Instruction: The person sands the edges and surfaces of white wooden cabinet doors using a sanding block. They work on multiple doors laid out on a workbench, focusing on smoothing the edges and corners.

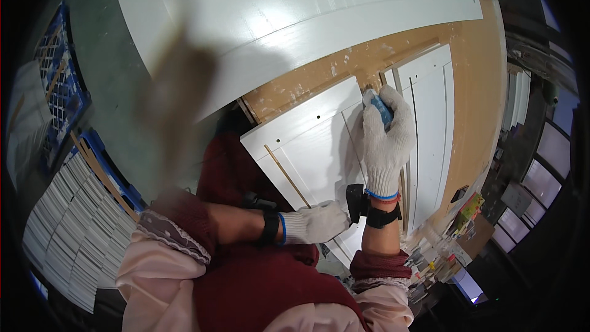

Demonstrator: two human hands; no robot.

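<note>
My right hand, in a white knit glove, is closed around a small blue thing at the right edge of a white panel. The blue thing's kind is mostly hidden by the fingers. At the panel's near left edge lies my left hand, also gloved; its fingers look curled over that edge, though their tips are hard to see. The panel has framed grooves and small dark holes. A thin brown strip lies across it, ending by my left hand.
Another white panel lies close on the right, and a larger one spans the far side. All rest on a brown tabletop. Stacked white strips and a blue crate stand at left. A blurred brown shape hangs close to the camera.
</note>
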